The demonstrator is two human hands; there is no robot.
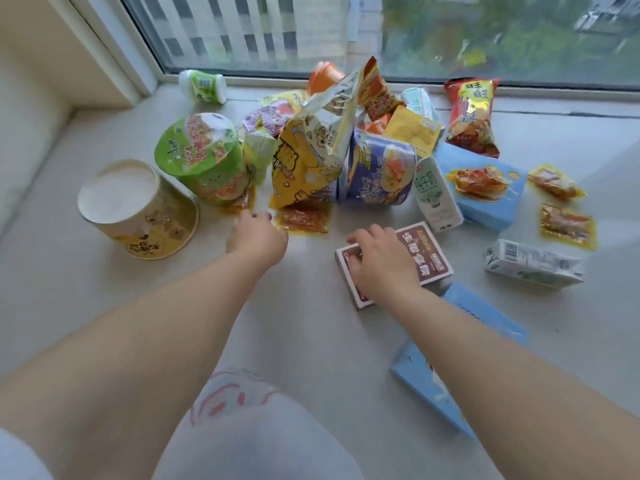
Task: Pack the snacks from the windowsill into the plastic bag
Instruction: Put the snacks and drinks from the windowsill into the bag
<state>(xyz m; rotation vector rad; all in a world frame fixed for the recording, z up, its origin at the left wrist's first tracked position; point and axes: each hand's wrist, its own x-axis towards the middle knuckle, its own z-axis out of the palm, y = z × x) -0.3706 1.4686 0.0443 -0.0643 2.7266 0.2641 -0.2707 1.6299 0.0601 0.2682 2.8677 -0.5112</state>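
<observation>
A heap of snacks lies on the pale windowsill [304, 327] below the window. My right hand [381, 265] lies on a brown and white box [431, 252], fingers curled over its far edge. My left hand [258, 237] reaches forward with its fingertips at the left edge of a small orange vacuum packet [304, 220]; nothing shows in it. Behind stand a yellow snack bag [304, 161], a green noodle cup [201, 157] and a purple noodle bowl [377, 171]. No plastic bag is in view.
A beige paper tub [138, 209] lies tipped at the left. At the right are milk cartons [436, 195] [533, 266], a blue box [485, 202], a red chip bag [472, 116] and loose orange packets [568, 225]. Another blue box [426, 386] lies under my right forearm. My knee [249, 427] is below.
</observation>
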